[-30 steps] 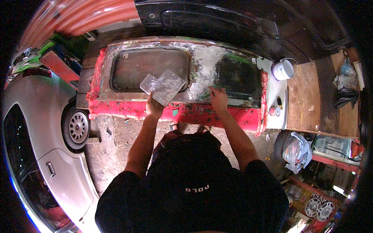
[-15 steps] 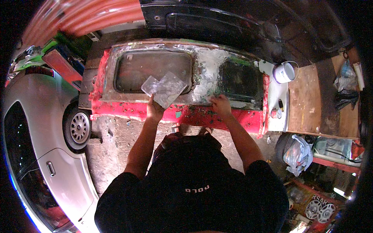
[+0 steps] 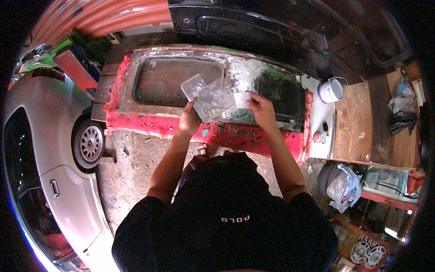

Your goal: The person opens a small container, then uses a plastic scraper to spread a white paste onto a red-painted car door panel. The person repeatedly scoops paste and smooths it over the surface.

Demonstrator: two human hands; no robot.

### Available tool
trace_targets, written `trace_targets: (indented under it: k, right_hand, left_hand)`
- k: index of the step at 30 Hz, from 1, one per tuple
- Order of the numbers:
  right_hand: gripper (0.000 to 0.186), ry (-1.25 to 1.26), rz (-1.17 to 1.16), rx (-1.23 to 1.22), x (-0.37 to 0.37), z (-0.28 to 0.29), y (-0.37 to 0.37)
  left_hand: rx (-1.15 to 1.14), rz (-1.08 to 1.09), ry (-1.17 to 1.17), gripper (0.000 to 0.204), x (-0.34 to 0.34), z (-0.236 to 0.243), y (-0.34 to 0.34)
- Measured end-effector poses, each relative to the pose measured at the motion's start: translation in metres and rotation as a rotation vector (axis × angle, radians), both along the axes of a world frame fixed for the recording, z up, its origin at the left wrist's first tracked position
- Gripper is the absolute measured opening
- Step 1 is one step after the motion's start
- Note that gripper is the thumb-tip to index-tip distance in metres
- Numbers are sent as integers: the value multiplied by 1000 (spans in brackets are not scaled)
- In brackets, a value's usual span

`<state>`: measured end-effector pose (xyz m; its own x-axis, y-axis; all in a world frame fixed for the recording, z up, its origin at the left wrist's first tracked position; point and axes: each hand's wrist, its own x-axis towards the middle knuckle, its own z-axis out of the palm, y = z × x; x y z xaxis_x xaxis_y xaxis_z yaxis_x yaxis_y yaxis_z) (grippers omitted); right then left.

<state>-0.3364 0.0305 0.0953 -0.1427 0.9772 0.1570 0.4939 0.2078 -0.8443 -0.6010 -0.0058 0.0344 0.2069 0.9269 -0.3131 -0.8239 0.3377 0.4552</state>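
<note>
My left hand [image 3: 189,121] is closed on the near edge of a clear plastic sheet [image 3: 198,96], which is smeared with whitish paste. My right hand [image 3: 262,111] pinches a small flat white spreader [image 3: 242,99], its far end at the sheet's right edge. Both are above a worn vehicle panel [image 3: 124,93] with two window-shaped sections. White filler [image 3: 244,68] coats the panel between those sections. Red cloth [image 3: 181,130], speckled with dark flakes, lies under the panel.
A white bucket [image 3: 331,91] and a small red-and-white can [image 3: 320,137] stand right of the panel, beside a wooden board [image 3: 355,118]. To my left is a silver car [image 3: 63,167]. A plastic bag [image 3: 343,188] sits at the lower right.
My right hand has lifted off the panel's near edge and moved up and left to the plastic sheet. The sheet has shifted slightly right and turned in my left hand.
</note>
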Motion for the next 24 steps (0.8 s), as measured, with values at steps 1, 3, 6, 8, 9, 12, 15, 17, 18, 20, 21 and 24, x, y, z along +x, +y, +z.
trace_targets:
  k: [1,3,6,8,9,12,15,17,18,20,21,24]
  right_hand:
    - [31,13,22,-74,-3,10,0]
    - [31,51,58,-157,-2,17,-1]
    - [31,90,130,-163,4,21,2]
    - [31,74,194,-148,8,25,3]
    - [31,56,213,-140,11,28,4]
    - [28,-13,271,-98,21,42,8]
    - [27,-73,347,-71,31,49,14]
    - [26,-78,404,-129,38,49,16]
    - [26,-84,415,-138,40,50,15]
    - [26,-99,437,-157,46,50,15]
    - [26,-90,442,-165,49,49,15]
    - [25,-86,462,-188,57,46,14]
  left_hand:
    - [15,-2,2,57,2,2,0]
    - [12,4,38,55,12,19,-1]
    - [4,25,67,52,21,37,-6]
    - [0,25,87,50,28,40,-9]
    - [-1,17,102,50,31,41,-8]
    - [-25,-30,133,49,41,43,-8]
    - [-37,-86,133,48,53,43,-8]
    - [-39,-101,144,48,62,46,-9]
    - [-42,-98,158,48,68,51,-10]
    - [-44,-96,172,47,79,57,-11]
    - [-42,-96,172,47,84,59,-12]
    - [-46,-109,162,46,97,65,-14]
